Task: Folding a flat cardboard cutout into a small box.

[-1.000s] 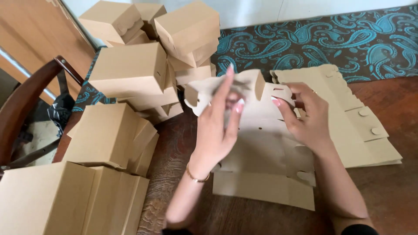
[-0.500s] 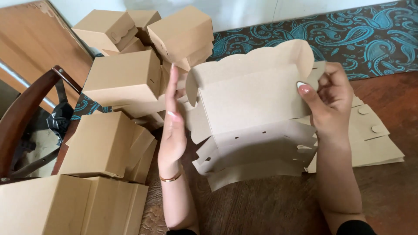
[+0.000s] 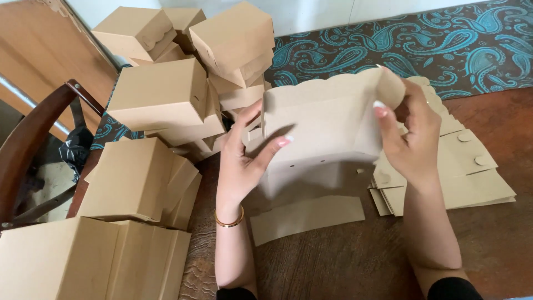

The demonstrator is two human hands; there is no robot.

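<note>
Both my hands hold a half-folded brown cardboard box (image 3: 322, 128) upright over the dark wooden table (image 3: 344, 261). My left hand (image 3: 244, 161) grips its left side, thumb and fingers pinching the panel. My right hand (image 3: 411, 139) holds the right side flap near the scalloped top edge. The box's lower flap rests on the table in front of me.
A stack of flat unfolded box blanks (image 3: 461, 172) lies at the right. Several finished brown boxes (image 3: 161, 100) are piled at the left and back. A dark wooden chair arm (image 3: 33, 133) is at far left. A teal paisley cloth (image 3: 422, 39) covers the far side.
The box has been turned and its side panels folded further inward. My left hand went from lying flat along the left edge to gripping the left panel.
</note>
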